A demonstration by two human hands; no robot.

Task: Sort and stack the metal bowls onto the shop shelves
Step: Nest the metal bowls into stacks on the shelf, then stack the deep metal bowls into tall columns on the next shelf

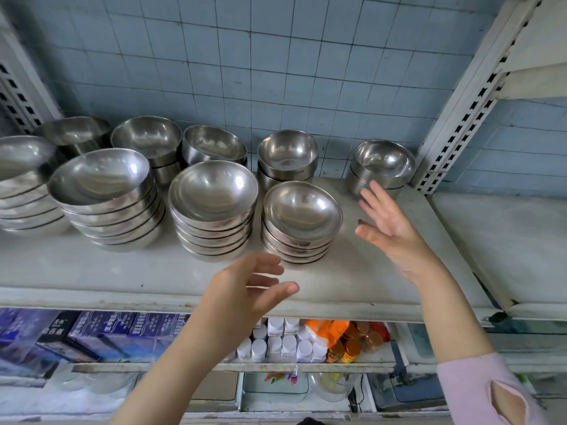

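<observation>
Fingers point(376, 203) spread, holding nothing, near bowl stacks point(302, 222) crowding the white shelf point(122, 271).

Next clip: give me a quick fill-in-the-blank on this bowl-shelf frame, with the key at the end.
1. The left hand and the right hand both hold ____.
2. The stacked metal bowls all sit open side ____.
3. The rightmost bowl stack is closest to the ____ hand.
4. The wall behind the shelf is covered in blue ____.
Missing words: nothing; up; right; tiles.
</observation>
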